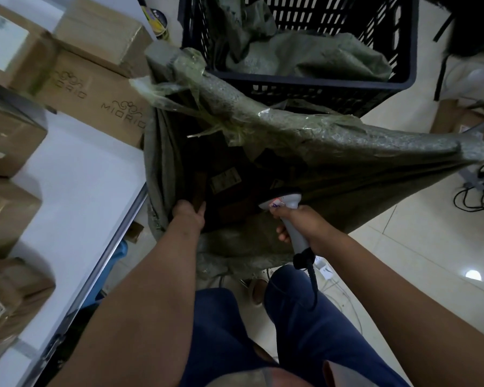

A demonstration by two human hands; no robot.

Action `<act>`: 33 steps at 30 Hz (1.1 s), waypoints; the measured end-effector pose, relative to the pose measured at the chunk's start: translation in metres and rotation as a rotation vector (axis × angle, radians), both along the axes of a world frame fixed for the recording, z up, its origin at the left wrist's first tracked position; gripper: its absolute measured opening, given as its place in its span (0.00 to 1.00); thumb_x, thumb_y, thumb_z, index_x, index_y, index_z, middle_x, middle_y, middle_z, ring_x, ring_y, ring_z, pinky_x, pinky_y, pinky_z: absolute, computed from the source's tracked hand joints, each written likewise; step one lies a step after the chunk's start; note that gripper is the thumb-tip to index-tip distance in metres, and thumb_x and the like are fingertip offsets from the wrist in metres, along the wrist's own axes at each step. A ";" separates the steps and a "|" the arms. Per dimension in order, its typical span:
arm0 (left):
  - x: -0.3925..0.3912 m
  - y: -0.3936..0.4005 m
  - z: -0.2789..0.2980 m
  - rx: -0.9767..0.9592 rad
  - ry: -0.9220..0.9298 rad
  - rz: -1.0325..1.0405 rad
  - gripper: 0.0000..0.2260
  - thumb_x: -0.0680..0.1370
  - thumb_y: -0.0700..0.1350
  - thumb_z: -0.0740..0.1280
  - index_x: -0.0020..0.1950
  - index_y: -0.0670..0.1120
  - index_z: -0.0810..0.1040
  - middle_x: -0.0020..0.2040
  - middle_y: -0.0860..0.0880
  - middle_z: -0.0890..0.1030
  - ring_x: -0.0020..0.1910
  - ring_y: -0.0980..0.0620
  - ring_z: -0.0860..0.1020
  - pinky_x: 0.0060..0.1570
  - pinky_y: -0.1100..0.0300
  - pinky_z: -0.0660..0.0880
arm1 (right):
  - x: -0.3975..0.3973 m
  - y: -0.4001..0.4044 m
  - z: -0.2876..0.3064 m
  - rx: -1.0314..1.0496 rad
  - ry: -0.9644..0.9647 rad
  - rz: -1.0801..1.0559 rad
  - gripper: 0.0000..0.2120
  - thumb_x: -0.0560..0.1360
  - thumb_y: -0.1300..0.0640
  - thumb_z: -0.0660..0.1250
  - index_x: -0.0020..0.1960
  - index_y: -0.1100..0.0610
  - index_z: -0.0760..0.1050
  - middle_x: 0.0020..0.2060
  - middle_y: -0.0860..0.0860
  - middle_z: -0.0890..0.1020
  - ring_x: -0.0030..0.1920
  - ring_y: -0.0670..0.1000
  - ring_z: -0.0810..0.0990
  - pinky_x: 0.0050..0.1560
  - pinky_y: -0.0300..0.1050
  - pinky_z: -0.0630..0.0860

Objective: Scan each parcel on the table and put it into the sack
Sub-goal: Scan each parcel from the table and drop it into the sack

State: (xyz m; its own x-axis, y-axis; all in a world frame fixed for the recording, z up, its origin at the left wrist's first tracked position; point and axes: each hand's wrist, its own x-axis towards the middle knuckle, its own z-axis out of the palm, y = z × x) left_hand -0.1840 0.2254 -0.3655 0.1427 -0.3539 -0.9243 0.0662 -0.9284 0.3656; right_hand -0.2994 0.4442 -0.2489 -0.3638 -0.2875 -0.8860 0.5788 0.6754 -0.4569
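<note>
A big grey-green woven sack [333, 152] hangs open beside the white table [76, 191]. Brown cardboard parcels lie in its dark inside; one parcel [227, 180] shows a label. My left hand [189, 212] reaches into the sack's mouth, its fingers hidden in the dark at the edge of a brown parcel [200, 188]. My right hand [299, 222] grips the grey handle of a barcode scanner [287, 210], whose head points into the sack. Several cardboard parcels [101, 88] stand on the table at the left.
A black plastic crate [333, 88] holding folded sacks stands behind the open sack. The scanner's black cable [315, 283] hangs down over my knees. Cables and a metal stand foot lie on the tiled floor at the right.
</note>
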 end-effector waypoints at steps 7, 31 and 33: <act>0.002 0.018 0.027 0.091 0.150 -0.019 0.20 0.84 0.41 0.58 0.77 0.47 0.64 0.74 0.41 0.65 0.70 0.35 0.67 0.57 0.45 0.79 | 0.008 -0.012 0.007 -0.009 -0.009 0.022 0.13 0.79 0.51 0.67 0.52 0.61 0.75 0.31 0.55 0.79 0.26 0.48 0.78 0.27 0.38 0.74; 0.200 -0.119 0.275 -0.289 0.330 -0.961 0.14 0.84 0.47 0.61 0.67 0.44 0.75 0.63 0.44 0.79 0.57 0.44 0.82 0.56 0.54 0.80 | 0.154 -0.241 0.193 -0.363 0.086 0.259 0.13 0.77 0.52 0.69 0.51 0.63 0.75 0.29 0.56 0.78 0.25 0.50 0.76 0.27 0.39 0.72; 0.230 -0.131 0.294 -0.395 0.281 -0.965 0.14 0.84 0.46 0.60 0.68 0.46 0.75 0.63 0.46 0.79 0.57 0.46 0.82 0.57 0.55 0.79 | 0.178 -0.264 0.205 -0.392 0.100 0.335 0.14 0.77 0.52 0.69 0.53 0.63 0.76 0.30 0.55 0.78 0.26 0.49 0.76 0.27 0.39 0.73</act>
